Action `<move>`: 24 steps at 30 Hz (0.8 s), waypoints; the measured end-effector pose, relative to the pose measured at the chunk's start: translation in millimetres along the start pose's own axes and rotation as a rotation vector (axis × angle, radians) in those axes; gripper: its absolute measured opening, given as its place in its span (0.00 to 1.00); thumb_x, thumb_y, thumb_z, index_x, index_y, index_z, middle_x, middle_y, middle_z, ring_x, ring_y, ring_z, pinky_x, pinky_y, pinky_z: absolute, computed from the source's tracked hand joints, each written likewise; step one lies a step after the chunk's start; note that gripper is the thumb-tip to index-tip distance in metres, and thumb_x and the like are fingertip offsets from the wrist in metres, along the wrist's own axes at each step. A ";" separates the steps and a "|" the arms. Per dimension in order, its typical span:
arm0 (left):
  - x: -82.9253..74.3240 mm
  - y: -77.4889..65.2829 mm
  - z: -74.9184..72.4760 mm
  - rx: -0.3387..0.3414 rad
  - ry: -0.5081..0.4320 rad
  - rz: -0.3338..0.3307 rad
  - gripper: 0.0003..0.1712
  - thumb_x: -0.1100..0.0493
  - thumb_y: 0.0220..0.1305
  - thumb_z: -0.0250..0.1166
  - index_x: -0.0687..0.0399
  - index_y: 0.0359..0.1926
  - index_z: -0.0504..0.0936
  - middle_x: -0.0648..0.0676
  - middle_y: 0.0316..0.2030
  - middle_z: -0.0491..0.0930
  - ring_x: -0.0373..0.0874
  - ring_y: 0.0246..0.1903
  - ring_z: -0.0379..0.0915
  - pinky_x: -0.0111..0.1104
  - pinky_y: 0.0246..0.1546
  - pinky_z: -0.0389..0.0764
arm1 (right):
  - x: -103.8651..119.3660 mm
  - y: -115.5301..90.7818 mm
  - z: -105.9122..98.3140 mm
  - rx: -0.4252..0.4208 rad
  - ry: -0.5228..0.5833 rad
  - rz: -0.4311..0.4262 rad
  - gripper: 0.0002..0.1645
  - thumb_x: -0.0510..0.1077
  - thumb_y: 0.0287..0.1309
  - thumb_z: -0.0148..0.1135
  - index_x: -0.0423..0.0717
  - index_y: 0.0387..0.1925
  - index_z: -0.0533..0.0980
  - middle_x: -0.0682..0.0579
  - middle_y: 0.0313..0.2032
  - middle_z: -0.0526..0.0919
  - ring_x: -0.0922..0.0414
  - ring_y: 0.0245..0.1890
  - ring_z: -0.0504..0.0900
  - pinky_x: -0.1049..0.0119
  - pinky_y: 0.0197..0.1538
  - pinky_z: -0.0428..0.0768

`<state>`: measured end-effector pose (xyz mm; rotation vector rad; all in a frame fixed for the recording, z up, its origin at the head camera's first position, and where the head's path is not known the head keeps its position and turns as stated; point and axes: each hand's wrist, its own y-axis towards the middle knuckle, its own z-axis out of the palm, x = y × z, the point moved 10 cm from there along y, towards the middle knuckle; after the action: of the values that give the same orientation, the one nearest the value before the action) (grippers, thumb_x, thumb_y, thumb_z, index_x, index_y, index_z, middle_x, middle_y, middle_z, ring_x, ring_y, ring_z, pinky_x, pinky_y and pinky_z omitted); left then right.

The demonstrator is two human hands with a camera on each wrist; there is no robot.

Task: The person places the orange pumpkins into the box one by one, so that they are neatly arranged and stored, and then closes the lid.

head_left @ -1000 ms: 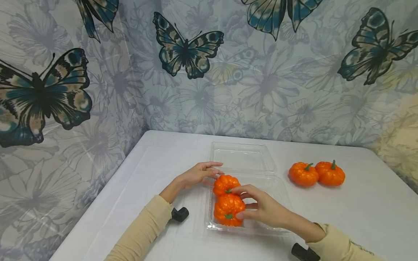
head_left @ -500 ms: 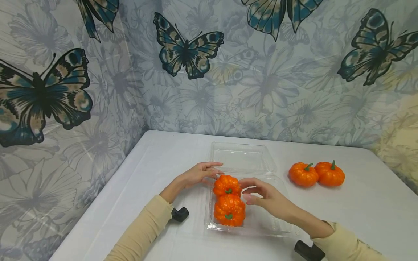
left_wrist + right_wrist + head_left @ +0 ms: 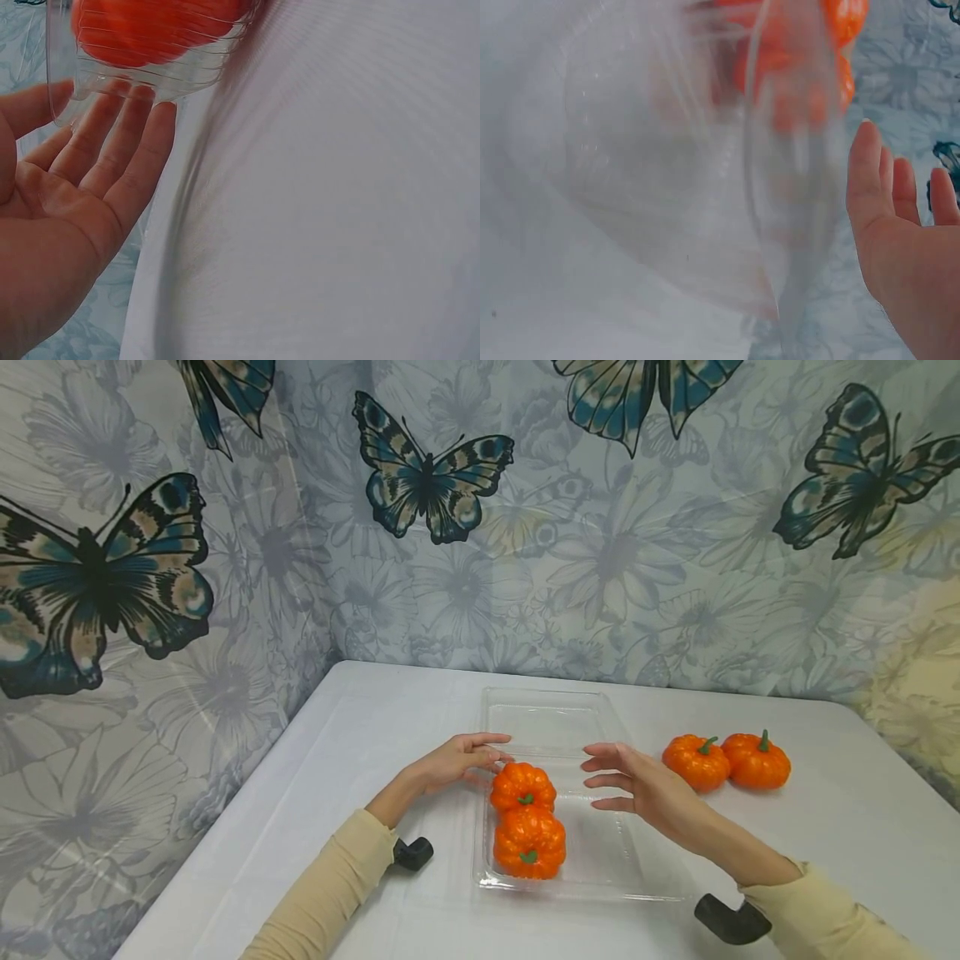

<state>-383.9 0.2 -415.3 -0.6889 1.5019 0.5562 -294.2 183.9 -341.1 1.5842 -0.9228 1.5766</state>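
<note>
Two orange toy pumpkins (image 3: 529, 842) with green stems sit one in front of the other along the left side of a clear plastic clamshell container (image 3: 600, 860). At the container's left edge, near the hinge, is my left hand (image 3: 450, 763). Its fairly straight fingers (image 3: 142, 154) lie against the clear wall in the left wrist view, close below a pumpkin (image 3: 150, 30). My right hand (image 3: 656, 789) hovers over the container's right half, fingers spread and holding nothing. In the right wrist view this hand (image 3: 907, 232) is beside the container's blurred clear wall.
Two more orange pumpkins (image 3: 696, 762) stand side by side on the white table (image 3: 405, 710), right of the container. Its clear lid (image 3: 551, 718) lies folded back toward the butterfly-patterned wall cloth (image 3: 465, 585). A black wrist mount (image 3: 731, 920) hangs under the right sleeve.
My right hand has let go of the pumpkins and moved right and away, its fingers spreading. The container has shifted slightly. My left hand stays in place.
</note>
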 end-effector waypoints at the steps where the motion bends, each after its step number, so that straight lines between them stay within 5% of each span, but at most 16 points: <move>1: 0.0 -0.1 -0.2 0.000 -0.001 -0.001 0.28 0.62 0.72 0.50 0.63 0.70 0.59 0.62 0.59 0.72 0.51 0.53 0.72 0.44 0.49 0.76 | 1.2 -0.8 -2.0 0.004 0.007 -0.007 0.22 0.52 0.76 0.33 0.55 0.57 0.73 0.51 0.55 0.71 0.52 0.53 0.74 0.56 0.52 0.77; 17: 0.5 0.6 0.9 0.010 -0.006 -0.003 0.28 0.61 0.73 0.51 0.62 0.70 0.60 0.62 0.59 0.73 0.51 0.53 0.72 0.43 0.50 0.75 | 25.5 -18.6 -63.8 0.093 0.215 -0.148 0.29 0.48 0.76 0.23 0.51 0.61 0.70 0.53 0.56 0.74 0.56 0.55 0.74 0.59 0.55 0.74; 24: 1.3 0.1 -0.6 0.003 0.001 -0.007 0.28 0.60 0.73 0.51 0.61 0.70 0.60 0.62 0.59 0.73 0.51 0.53 0.72 0.43 0.50 0.76 | 26.8 -31.0 -99.9 0.060 0.238 -0.169 0.30 0.49 0.76 0.22 0.52 0.62 0.71 0.54 0.56 0.75 0.56 0.54 0.75 0.61 0.54 0.75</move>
<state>-384.4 -0.2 -416.6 -0.6914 1.5004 0.5487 -316.6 285.9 -313.6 1.4356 -0.6029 1.6424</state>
